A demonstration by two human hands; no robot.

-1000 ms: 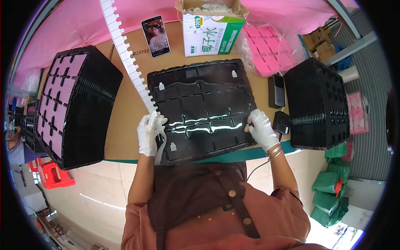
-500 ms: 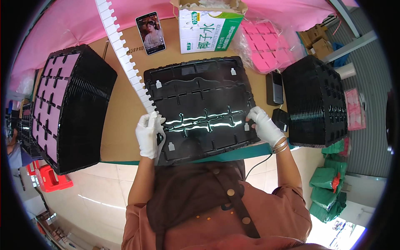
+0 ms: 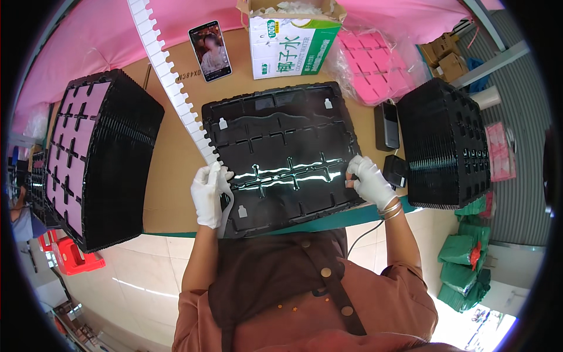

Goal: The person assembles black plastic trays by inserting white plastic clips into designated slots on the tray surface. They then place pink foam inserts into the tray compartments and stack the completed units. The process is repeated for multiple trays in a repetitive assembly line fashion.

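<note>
A black plastic tray [image 3: 275,152] with raised cross-shaped ridges lies before me, glossy across its middle. White bottle-shaped stickers lie on it, among them one at the far left [image 3: 223,123], one at the far right [image 3: 328,104] and one at the near left [image 3: 242,210]. My left hand [image 3: 208,193], in a white glove, pinches the near end of a long notched white sticker strip [image 3: 176,88] beside the tray's left edge. A pale tail hangs below that hand. My gloved right hand [image 3: 372,183] has its fingers curled over the near-right sticker [image 3: 348,183], partly covering it.
Tall stacks of black trays stand at left [image 3: 120,158] and right [image 3: 440,146]. Behind the tray are a phone [image 3: 210,51], a carton [image 3: 293,47] and wrapped pink trays [image 3: 375,70]. A power bank [image 3: 389,129] and a black adapter [image 3: 394,170] sit near my right hand.
My right fingers have come down over the near-right sticker, which showed more fully before. My left hand keeps its pinch on the strip. The whole view has shifted slightly.
</note>
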